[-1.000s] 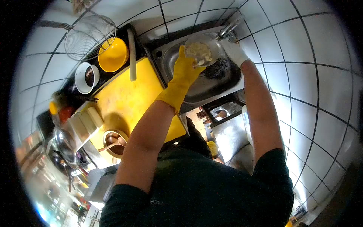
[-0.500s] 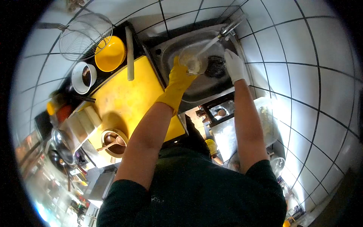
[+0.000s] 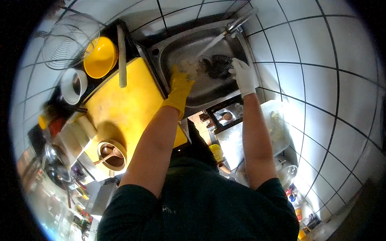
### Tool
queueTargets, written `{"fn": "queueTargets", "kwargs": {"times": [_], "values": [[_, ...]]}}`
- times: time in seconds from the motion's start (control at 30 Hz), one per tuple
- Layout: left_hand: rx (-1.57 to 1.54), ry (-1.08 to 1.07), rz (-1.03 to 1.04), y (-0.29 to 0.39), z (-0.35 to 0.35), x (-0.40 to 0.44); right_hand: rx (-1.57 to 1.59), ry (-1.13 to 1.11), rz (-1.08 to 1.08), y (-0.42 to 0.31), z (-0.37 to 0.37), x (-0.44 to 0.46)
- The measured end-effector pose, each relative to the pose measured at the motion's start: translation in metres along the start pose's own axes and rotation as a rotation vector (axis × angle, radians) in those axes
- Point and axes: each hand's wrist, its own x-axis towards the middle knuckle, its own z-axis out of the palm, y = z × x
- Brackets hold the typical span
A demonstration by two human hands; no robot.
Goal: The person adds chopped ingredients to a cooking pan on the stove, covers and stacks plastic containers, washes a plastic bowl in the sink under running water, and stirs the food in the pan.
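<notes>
My left hand (image 3: 180,84), in a yellow rubber glove, is closed on the edge of a clear bowl (image 3: 194,69), low in the metal sink (image 3: 201,97). The bowl is blurred and looks tilted, and what lies inside it cannot be made out. Water runs from the faucet (image 3: 236,26) in a stream beside the bowl. My right hand (image 3: 243,77), in a white glove, is over the sink's right side with fingers loosely bent and nothing visible in them. Left of that hand, a dark, mesh-like mass (image 3: 220,66) lies on the sink bottom.
A yellow cutting board (image 3: 124,96) lies left of the sink. Behind it stand a yellow bowl (image 3: 100,58), a white bowl (image 3: 74,86) and a wire strainer (image 3: 68,42). A pot with a wooden spoon (image 3: 113,153) sits near the board's front. Tiled wall (image 3: 321,80) bounds the right.
My left hand has lowered and tilted the clear bowl, moving it out from under the stream. My right hand has gone from stretched fingers to loosely bent ones. The camera view has shifted slightly.
</notes>
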Motion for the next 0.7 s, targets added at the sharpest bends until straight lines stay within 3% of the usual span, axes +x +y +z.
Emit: {"fn": "queueTargets", "kwargs": {"times": [0.13, 0.27, 0.43, 0.5, 0.57, 0.7], "values": [[-0.568, 0.007, -0.033, -0.089, 0.119, 0.051, 0.046, -0.040, 0.039, 0.010, 0.002, 0.003], [-0.430, 0.083, -0.126, -0.072, 0.100, 0.044, 0.070, -0.065, 0.053, 0.011, 0.004, 0.004], [-0.647, 0.184, -0.125, -0.051, 0.077, 0.029, 0.199, -0.042, 0.061, 0.007, 0.006, 0.018], [-0.561, 0.216, -0.072, -0.049, 0.072, 0.027, 0.251, -0.045, 0.051, 0.010, 0.006, 0.030], [0.072, 0.160, -0.004, -0.001, 0.004, -0.005, 0.315, -0.044, 0.040, 0.011, 0.006, 0.040], [-0.135, 0.171, -0.070, -0.014, 0.025, 0.003, 0.363, -0.020, 0.077, -0.006, 0.005, 0.049]]}}
